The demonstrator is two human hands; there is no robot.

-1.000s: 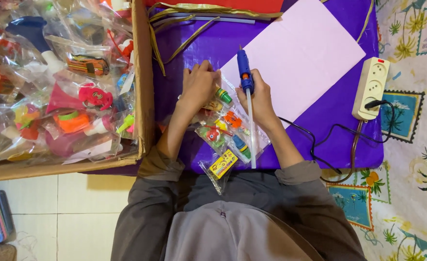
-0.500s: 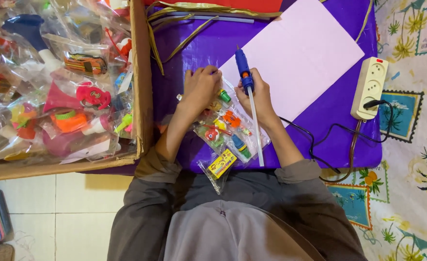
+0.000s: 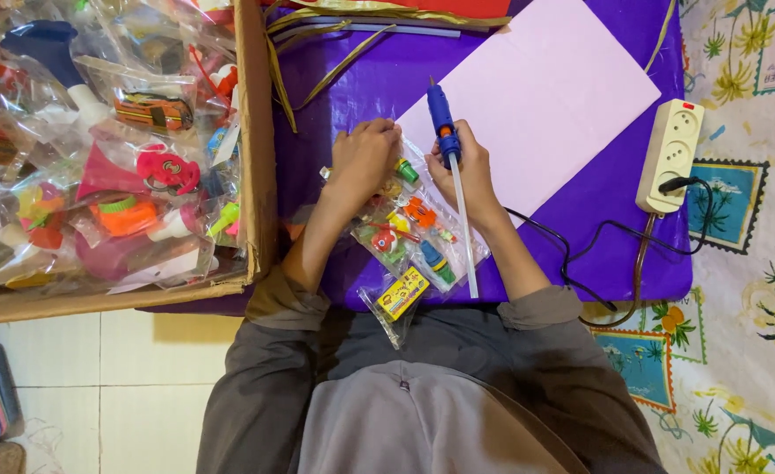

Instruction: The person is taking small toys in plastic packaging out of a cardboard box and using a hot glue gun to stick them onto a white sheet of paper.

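1. A clear plastic packet (image 3: 409, 233) of small bright toys is being pinned flat on the purple worktop (image 3: 581, 254), at its near edge, by the left hand (image 3: 365, 158), whose fingers are lying bunched together on the packet's top corner.
2. A blue glue gun (image 3: 444, 132) is being gripped by the right hand (image 3: 466, 171), the fingers wrapped tight around its body, with a pale glue stick (image 3: 465, 233) trailing back over the packet's right side.
3. The packet is being judged light, thin and slippery; the film looks likely to crumple, so a hold at the sealed upper edge, not over the lumpy toys, seems soundest.
4. The gun is being judged stiff and light, with a hot nozzle to be kept off film and skin; its cord (image 3: 563, 241) is running right toward the white power strip (image 3: 671, 154).
5. Room is being limited on the left by the wall of a cardboard box (image 3: 251, 140) full of bagged toys, just beside the left forearm.
6. More open room is being offered ahead on the pink sheet (image 3: 554, 96); the packet's lower corner is overhanging the worktop edge toward the lap.
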